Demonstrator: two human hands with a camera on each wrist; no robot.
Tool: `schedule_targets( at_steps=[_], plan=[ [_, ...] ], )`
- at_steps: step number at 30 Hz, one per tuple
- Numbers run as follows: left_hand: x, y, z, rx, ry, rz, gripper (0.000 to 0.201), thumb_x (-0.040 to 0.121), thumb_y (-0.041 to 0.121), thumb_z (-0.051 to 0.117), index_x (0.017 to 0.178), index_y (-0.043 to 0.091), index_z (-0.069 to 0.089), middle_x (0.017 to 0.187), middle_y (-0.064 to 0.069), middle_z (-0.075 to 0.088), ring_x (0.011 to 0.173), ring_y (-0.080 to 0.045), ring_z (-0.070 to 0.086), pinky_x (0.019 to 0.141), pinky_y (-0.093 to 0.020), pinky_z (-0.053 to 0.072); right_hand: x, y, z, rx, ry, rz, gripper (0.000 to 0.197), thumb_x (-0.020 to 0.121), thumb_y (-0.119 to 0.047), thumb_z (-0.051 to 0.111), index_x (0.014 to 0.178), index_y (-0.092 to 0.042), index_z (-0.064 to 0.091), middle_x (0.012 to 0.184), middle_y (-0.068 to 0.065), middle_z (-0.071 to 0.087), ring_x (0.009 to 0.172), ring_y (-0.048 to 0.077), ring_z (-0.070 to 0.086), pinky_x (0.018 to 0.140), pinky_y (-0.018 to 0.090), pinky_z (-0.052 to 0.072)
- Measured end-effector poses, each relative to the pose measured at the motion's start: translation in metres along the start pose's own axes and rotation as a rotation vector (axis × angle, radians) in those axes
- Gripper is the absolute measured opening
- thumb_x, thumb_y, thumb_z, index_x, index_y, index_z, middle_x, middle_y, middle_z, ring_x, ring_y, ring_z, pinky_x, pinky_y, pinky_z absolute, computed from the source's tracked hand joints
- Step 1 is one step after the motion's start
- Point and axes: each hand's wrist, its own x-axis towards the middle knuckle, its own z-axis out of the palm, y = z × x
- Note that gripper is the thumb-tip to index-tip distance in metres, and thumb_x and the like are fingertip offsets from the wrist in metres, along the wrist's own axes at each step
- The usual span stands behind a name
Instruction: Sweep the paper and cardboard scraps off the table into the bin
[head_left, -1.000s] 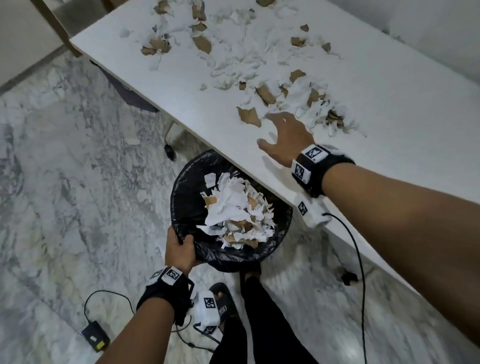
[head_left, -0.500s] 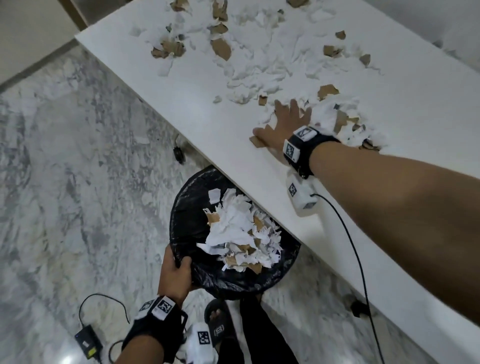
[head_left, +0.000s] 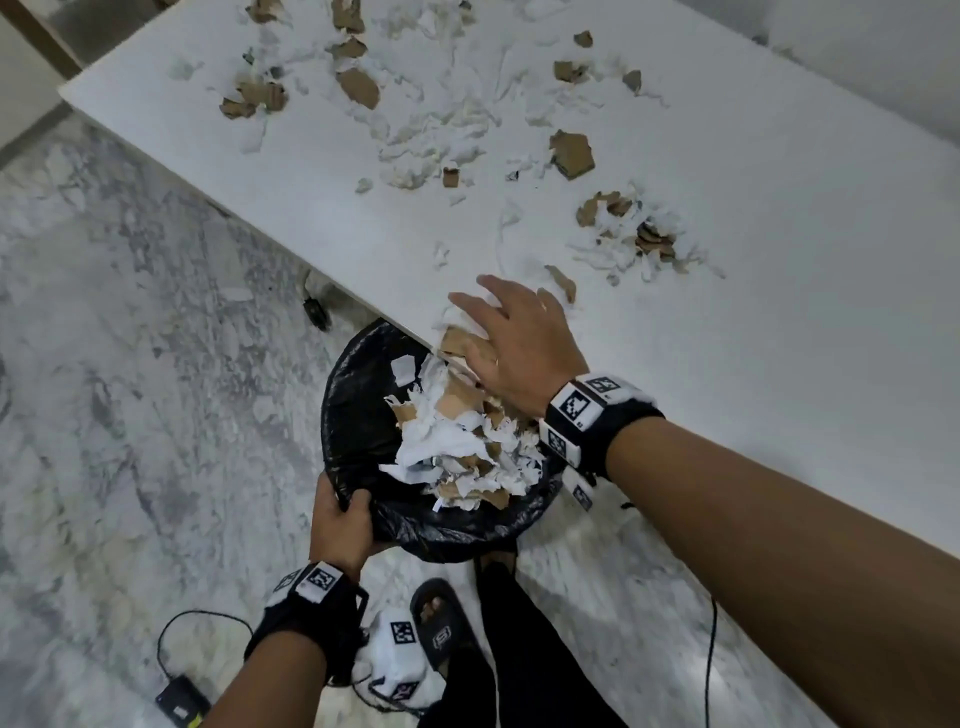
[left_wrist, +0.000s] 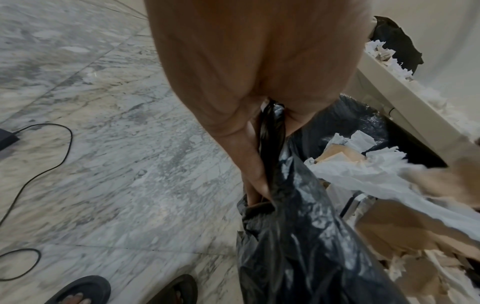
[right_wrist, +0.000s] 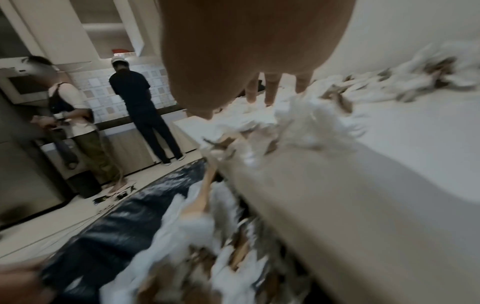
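The right hand (head_left: 511, 345) sits at the bench (head_left: 779, 322) edge, fingers spread and flat over a clump of paper and cardboard scraps (head_left: 457, 338) right at the lip, pressing rather than gripping. Below, the bin (head_left: 358, 415), lined in black plastic, is tucked under that edge, and the left hand (head_left: 343, 525) has its grip curled round the near rim, liner bunched between fingers and thumb. The bin is heaped; scraps (head_left: 462, 447) stand above its rim. That looks like the risk: fresh pieces could slide off the mound onto the marble floor (head_left: 130, 364). Light paper may also flutter wide of the opening. Plenty is left on the bench, a small pile (head_left: 634, 234) near the hand and a wide scatter (head_left: 426, 119) farther off.
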Motion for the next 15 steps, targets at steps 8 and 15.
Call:
schedule_targets(
  at_steps=[8,15],
  plan=[
    [-0.001,-0.008,0.013,0.037,-0.037,0.001,0.034,0.105,0.004,0.047,0.126,0.029,0.052,0.121,-0.015,0.067,0.100,-0.037,0.071,0.061,-0.042,0.065,0.045,0.120,-0.062,-0.039,-0.075,0.601,0.073,0.083,-0.069,0.044,0.146,-0.035,0.030,0.159,0.002,0.017,0.147,0.035,0.015,0.113,0.060,0.018],
    [0.005,-0.006,0.017,0.048,-0.041,-0.004,0.036,0.105,0.005,0.049,0.134,0.027,0.052,0.127,-0.016,0.065,0.104,-0.036,0.070,0.055,-0.037,0.064,0.074,0.144,-0.083,0.131,-0.304,0.697,0.083,0.087,-0.073,0.043,0.154,-0.035,0.015,0.163,0.009,0.000,0.149,0.039,0.011,0.117,0.054,0.018]
  ],
)
